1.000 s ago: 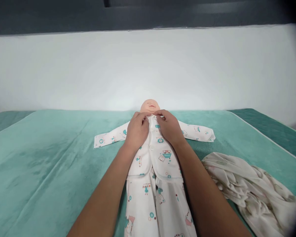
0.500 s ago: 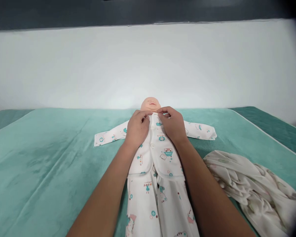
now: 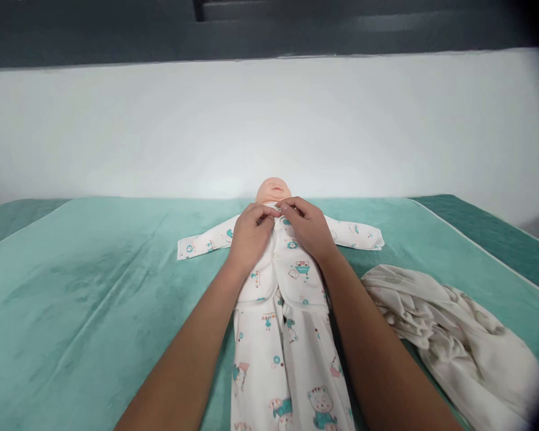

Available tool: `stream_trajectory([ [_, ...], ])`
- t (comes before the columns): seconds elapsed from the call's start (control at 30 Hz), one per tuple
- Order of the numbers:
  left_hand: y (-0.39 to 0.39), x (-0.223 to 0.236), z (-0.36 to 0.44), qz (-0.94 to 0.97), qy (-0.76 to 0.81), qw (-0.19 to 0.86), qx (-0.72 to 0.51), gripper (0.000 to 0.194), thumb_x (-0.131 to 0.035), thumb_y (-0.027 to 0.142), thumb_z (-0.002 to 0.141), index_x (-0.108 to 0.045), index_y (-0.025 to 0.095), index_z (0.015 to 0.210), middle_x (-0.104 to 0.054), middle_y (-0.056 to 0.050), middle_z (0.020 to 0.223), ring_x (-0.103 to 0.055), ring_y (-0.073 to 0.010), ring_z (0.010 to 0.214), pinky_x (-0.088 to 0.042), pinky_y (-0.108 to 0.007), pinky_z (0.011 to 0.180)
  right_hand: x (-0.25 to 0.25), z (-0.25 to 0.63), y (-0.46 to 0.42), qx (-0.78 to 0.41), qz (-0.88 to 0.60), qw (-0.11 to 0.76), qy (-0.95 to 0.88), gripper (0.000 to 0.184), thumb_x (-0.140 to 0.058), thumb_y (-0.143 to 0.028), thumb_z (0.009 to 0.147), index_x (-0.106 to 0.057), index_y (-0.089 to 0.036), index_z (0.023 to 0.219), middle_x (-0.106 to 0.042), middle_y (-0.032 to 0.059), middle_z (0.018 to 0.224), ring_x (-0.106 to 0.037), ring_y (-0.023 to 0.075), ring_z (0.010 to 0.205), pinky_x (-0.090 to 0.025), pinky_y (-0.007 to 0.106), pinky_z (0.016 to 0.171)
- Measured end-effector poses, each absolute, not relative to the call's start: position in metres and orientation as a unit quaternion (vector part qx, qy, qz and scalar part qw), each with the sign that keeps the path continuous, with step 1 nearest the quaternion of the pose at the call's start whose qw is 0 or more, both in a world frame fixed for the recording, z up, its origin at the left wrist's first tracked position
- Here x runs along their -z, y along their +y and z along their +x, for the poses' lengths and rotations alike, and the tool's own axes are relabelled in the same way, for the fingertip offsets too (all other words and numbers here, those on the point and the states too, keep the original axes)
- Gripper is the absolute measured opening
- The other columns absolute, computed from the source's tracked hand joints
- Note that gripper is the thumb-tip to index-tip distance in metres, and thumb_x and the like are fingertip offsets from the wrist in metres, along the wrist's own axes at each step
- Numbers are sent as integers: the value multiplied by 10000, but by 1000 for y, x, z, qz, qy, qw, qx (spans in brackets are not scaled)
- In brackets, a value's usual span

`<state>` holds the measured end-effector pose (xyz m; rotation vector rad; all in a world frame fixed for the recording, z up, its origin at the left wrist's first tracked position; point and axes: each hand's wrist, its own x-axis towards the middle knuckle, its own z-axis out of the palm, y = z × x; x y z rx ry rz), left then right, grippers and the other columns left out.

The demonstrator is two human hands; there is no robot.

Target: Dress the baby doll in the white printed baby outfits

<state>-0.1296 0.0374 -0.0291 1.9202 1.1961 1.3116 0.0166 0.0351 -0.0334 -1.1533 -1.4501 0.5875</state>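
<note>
A baby doll (image 3: 273, 189) lies on its back, head at the far end, in a white printed jacket (image 3: 302, 281) with both sleeves spread outward. My left hand (image 3: 253, 234) pinches the jacket's front edge just below the neck, thumb and index finger together. Close beside it, my right hand (image 3: 309, 226) pinches the other front edge, its fingertips almost meeting those of the left. Whatever lies between the fingertips is too small to make out. Lower on the front a button (image 3: 277, 257) shows. Matching printed trousers (image 3: 257, 353) cover the legs between my forearms.
A crumpled cream cloth (image 3: 458, 335) lies to the right, beside my right forearm. Everything rests on a green plush mat (image 3: 94, 299) with a darker green surface (image 3: 489, 233) at its side. A white wall (image 3: 269, 120) rises behind the doll's head.
My fingertips have come closer together, the right hand shifting left toward the jacket's middle. The camera has tilted up slightly, bringing more of the dark band above the wall into view.
</note>
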Motion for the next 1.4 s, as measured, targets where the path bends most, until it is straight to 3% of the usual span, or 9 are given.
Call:
stream_trajectory([
  [0.13, 19, 42, -145, 720, 411, 260, -495, 216, -488, 200, 924, -689, 233, 997, -635, -36, 1201, -578, -168, 1147, -444, -311, 991, 43, 18, 10, -263, -505, 553, -609, 265, -489, -332, 898, -693, -233, 1034, -713, 1, 922, -599, 167, 760, -470, 302, 751],
  [0.27, 7, 54, -159, 742, 387, 256, -483, 272, -486, 261, 955, -661, 258, 1164, -544, -57, 1358, -477, -180, 1313, -365, -352, 1119, 55, 19, -18, -215, -466, 554, -655, 311, -484, -257, 910, -645, -272, 1176, -649, 22, 1268, -578, 202, 1144, -425, 378, 1022],
  [0.37, 5, 55, -162, 755, 386, 251, -466, 298, -475, 290, 970, -654, 271, 1207, -521, -60, 1380, -456, -182, 1336, -336, -364, 1149, 57, 18, -27, -185, -438, 545, -690, 302, -499, -222, 915, -642, -283, 1174, -595, 26, 1357, -487, 200, 1298, -338, 420, 1127],
  [0.77, 8, 52, -161, 747, 400, 271, -456, 301, -471, 303, 975, -668, 303, 1203, -520, -56, 1377, -450, -198, 1337, -365, -372, 1126, 59, 8, -26, -165, -507, 552, -642, 240, -520, -261, 914, -709, -285, 1060, -562, 47, 1365, -474, 227, 1297, -361, 459, 1117],
  [1.4, 8, 52, -161, 748, 404, 281, -446, 336, -455, 297, 984, -657, 326, 1251, -487, -26, 1412, -430, -173, 1350, -329, -342, 1152, 60, 13, -26, -166, -522, 496, -674, 300, -526, -340, 942, -694, -325, 1191, -431, 15, 1517, -339, 249, 1405, -282, 490, 1165],
])
